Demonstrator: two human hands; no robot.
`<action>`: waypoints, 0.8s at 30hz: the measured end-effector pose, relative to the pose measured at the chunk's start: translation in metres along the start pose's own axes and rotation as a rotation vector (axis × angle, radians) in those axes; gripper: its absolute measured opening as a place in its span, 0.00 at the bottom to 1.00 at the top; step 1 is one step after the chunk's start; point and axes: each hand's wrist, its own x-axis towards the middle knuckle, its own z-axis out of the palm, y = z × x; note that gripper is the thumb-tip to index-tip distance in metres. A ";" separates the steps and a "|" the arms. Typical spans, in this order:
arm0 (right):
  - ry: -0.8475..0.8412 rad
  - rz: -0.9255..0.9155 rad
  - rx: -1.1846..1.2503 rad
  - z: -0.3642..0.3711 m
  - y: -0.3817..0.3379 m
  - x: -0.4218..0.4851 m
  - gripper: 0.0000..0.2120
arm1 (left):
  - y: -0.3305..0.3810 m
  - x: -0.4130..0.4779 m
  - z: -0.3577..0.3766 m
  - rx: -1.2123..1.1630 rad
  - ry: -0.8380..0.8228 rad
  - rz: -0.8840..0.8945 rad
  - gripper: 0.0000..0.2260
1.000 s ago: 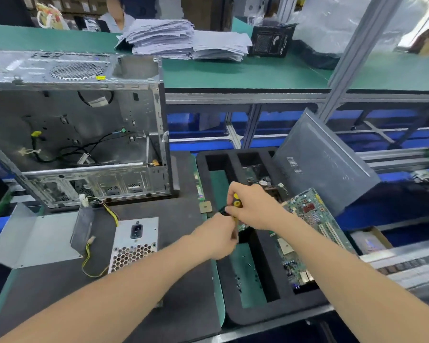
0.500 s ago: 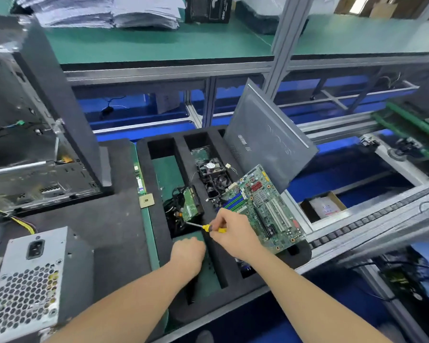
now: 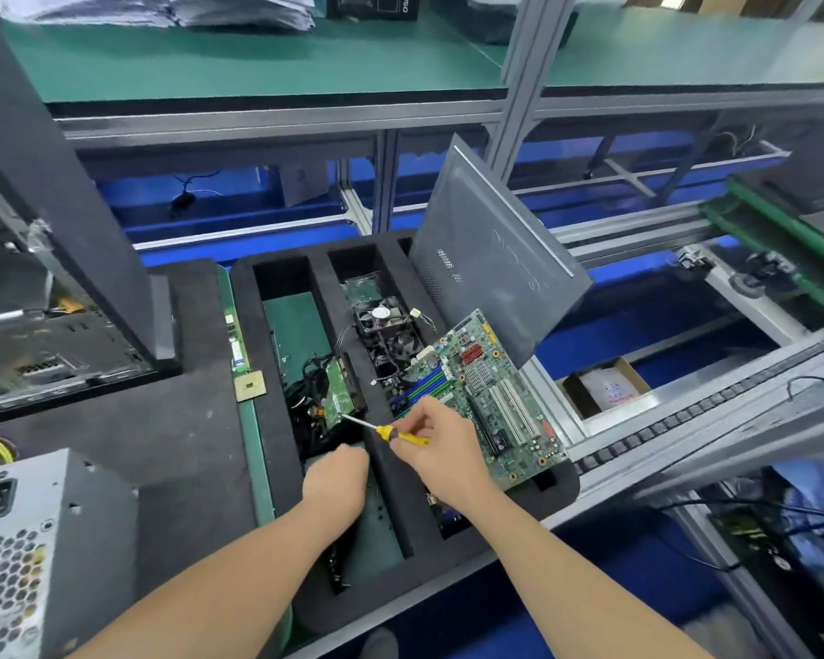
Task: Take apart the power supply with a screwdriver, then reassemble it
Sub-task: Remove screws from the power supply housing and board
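The grey metal power supply stands at the lower left on the dark mat, its socket and honeycomb vent facing me. My right hand grips a small yellow-handled screwdriver, its tip pointing left over a compartment of the black foam tray. My left hand reaches down into the tray's left compartment, knuckles up and fingertips hidden, so I cannot tell whether it holds anything.
The open computer case stands at the left. In the tray lie a green motherboard, a fan and a cabled part. A grey side panel leans at the tray's back right. A conveyor rail runs right.
One second ago both hands were together on the screwdriver. Since then they have parted, the left hand dropping into the tray. My view swung right and closer to the tray.
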 end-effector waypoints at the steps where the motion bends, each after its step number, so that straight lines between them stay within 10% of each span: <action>1: 0.004 -0.013 0.017 0.000 -0.004 0.002 0.09 | -0.003 -0.001 -0.006 -0.093 0.003 -0.022 0.09; 19: -0.076 -0.356 0.726 0.073 -0.196 0.042 0.06 | -0.197 -0.096 -0.159 -2.291 0.332 -0.105 0.07; 24: -0.114 -0.446 0.632 0.107 -0.238 0.029 0.08 | -0.246 -0.131 -0.154 -2.467 0.376 0.011 0.13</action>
